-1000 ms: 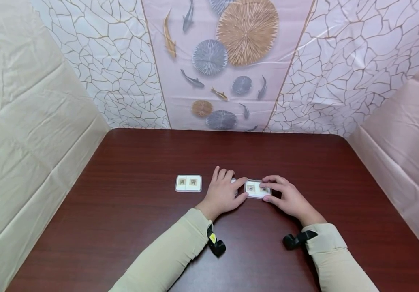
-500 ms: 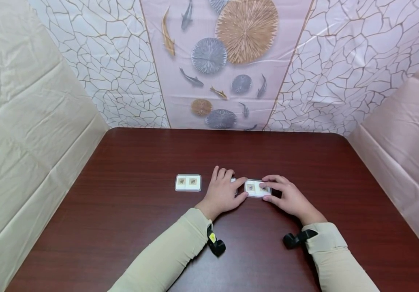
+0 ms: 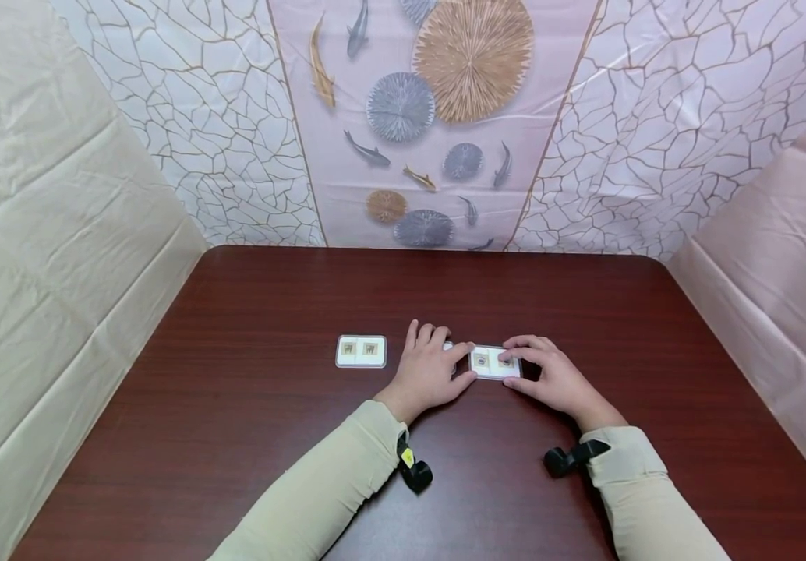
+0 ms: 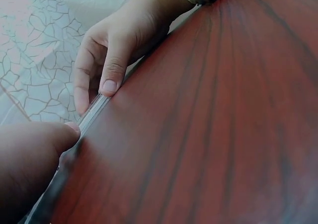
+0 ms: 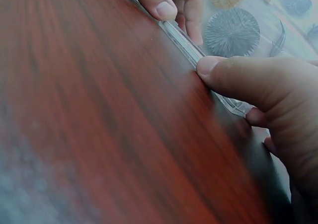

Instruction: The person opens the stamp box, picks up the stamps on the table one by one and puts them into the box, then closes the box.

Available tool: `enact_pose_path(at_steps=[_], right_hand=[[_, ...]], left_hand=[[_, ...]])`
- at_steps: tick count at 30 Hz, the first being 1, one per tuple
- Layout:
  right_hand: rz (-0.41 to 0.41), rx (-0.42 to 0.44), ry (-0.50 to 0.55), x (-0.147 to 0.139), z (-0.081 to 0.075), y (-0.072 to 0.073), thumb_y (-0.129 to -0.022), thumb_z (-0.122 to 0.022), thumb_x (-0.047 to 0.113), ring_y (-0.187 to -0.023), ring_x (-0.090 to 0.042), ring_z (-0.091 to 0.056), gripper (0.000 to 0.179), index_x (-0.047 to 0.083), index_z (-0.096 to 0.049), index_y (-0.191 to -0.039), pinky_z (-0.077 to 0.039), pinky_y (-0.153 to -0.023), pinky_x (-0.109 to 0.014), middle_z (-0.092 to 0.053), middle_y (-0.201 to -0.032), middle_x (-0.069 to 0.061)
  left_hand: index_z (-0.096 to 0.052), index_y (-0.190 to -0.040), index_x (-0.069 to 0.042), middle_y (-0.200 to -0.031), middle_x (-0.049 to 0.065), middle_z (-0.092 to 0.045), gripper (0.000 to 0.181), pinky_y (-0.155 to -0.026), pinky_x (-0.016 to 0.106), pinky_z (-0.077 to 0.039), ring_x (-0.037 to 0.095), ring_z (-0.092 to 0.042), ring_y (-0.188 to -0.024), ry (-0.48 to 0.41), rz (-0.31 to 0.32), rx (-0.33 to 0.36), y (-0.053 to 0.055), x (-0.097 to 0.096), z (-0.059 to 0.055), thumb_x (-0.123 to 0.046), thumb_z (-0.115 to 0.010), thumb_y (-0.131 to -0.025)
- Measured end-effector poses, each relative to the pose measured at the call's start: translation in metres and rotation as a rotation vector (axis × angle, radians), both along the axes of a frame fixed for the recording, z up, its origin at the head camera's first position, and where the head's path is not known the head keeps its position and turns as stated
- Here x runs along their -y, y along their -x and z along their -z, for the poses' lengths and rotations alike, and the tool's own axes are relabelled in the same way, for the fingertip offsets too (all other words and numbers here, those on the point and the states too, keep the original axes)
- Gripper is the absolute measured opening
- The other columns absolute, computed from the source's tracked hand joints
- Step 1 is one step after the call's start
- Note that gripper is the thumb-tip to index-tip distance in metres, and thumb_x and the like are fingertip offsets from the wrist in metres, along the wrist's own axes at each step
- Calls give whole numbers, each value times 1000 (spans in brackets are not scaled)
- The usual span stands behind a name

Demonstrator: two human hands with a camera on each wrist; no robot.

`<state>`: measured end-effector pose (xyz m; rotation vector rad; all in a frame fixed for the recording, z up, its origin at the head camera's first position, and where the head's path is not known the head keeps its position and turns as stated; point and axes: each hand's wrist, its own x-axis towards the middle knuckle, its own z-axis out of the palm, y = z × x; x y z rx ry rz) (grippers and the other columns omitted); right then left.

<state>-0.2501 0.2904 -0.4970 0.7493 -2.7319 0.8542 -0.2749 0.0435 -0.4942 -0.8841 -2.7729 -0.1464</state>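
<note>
In the head view a flat clear plastic case [image 3: 493, 362] with a white insert and two small square pictures lies on the table between the hands. My left hand [image 3: 429, 372] holds its left end by thumb and index finger, the other fingers spread. At the right end my right hand [image 3: 550, 379] grips the case, thumb on the near edge [image 5: 211, 65] and fingers over the far side. Under the left hand another pale case [image 3: 449, 347] is mostly hidden. A third, similar case [image 3: 362, 351] lies apart, left of the left hand.
The dark red-brown wooden table [image 3: 270, 436] extends around the hands. Patterned cloth [image 3: 403, 179] hangs behind its far edge, and pale cloth walls [image 3: 80, 257] stand at both sides. Each wrist carries a black strapped camera [image 3: 571, 460].
Both hands keep their hold on the same case with almost no movement. The whole head view has shifted very slightly.
</note>
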Motion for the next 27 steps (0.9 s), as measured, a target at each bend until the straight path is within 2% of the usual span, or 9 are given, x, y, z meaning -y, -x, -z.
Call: enact_pose_path(at_steps=[6,15,20,27], right_hand=[[-2,10,9,2,0,1,-75,-75,34,-113,-24,-41,35,22,-66,-106,-33,-89,-47,-52,-122,-1],[-31,43,27,3,0,4,-74,-76,29,-113,-27,-37,36,21,-62,-105,-28,-91,-48,-51,-122,-3],[-27,37,39,2,3,5,-71,-78,30,-114,-27,-37,51,19,-58,-117,-27,-91,-48,-50,-124,-3],[42,113,38,3,4,4,-67,-79,39,-118,-23,-34,72,27,-47,-131,-29,-94,-47,-45,-131,2]], left_hand=[[-50,-127,-41,-121,1,-46,51,-104,57,-9,26,-34,-116,-20,-4,-22,1,2,2,-65,-41,-84],[-48,-129,-42,-121,0,-46,51,-103,57,-9,26,-35,-116,-5,-16,-9,1,1,3,-65,-40,-84],[-44,-130,-42,-120,-1,-46,52,-104,56,-9,25,-35,-115,-4,-16,-22,2,2,7,-65,-40,-84],[-35,-139,-36,-120,-2,-47,68,-105,54,-8,23,-35,-115,-42,-3,-35,4,5,11,-69,-41,-79]])
